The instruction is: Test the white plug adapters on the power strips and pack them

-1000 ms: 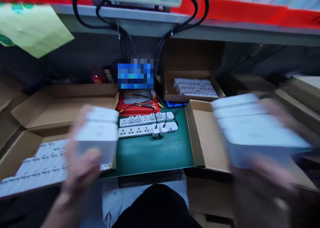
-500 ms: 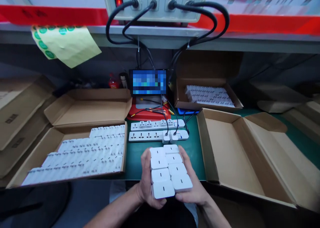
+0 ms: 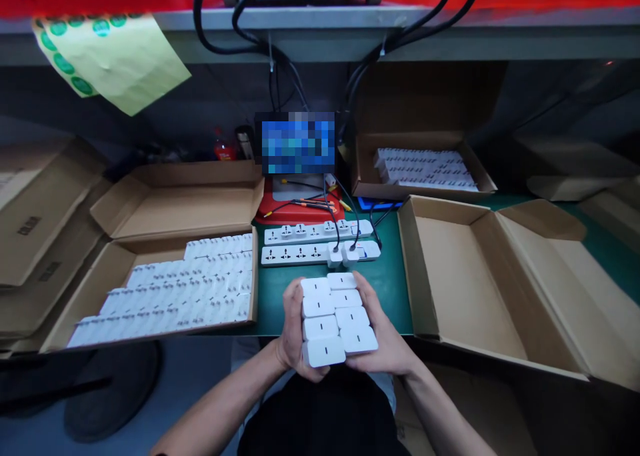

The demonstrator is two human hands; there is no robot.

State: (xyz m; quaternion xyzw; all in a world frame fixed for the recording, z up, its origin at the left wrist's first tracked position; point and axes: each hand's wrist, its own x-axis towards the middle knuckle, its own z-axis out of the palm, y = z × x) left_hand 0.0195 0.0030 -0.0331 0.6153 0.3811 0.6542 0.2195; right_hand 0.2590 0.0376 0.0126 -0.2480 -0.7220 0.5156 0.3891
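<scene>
Between both hands is a two-column block of several white USB chargers [image 3: 320, 326], each with a small dark slot on its upward face. My left hand [image 3: 295, 329] is closed along the left side, thumb near the front. The right side is gripped by my right hand [image 3: 380, 336], its fingers reaching the far end. Just beyond the block lie two white power strips [image 3: 293, 255], the nearer one with two white plugs [image 3: 350, 252] and black cables in it. The undersides of the held chargers are hidden.
On the left, an open cardboard box [image 3: 254, 276] holds rows of white chargers. An open carton [image 3: 450, 269] stands on the right. Behind it, another box [image 3: 425, 191] contains white pieces. A blurred screen [image 3: 299, 146] stands at the back, under a shelf [image 3: 320, 36] with hanging cables.
The camera view has tilted downward, so the shelf's powered unit is mostly out of frame. Both hands still hold the chargers, now slightly more level and higher in the picture.
</scene>
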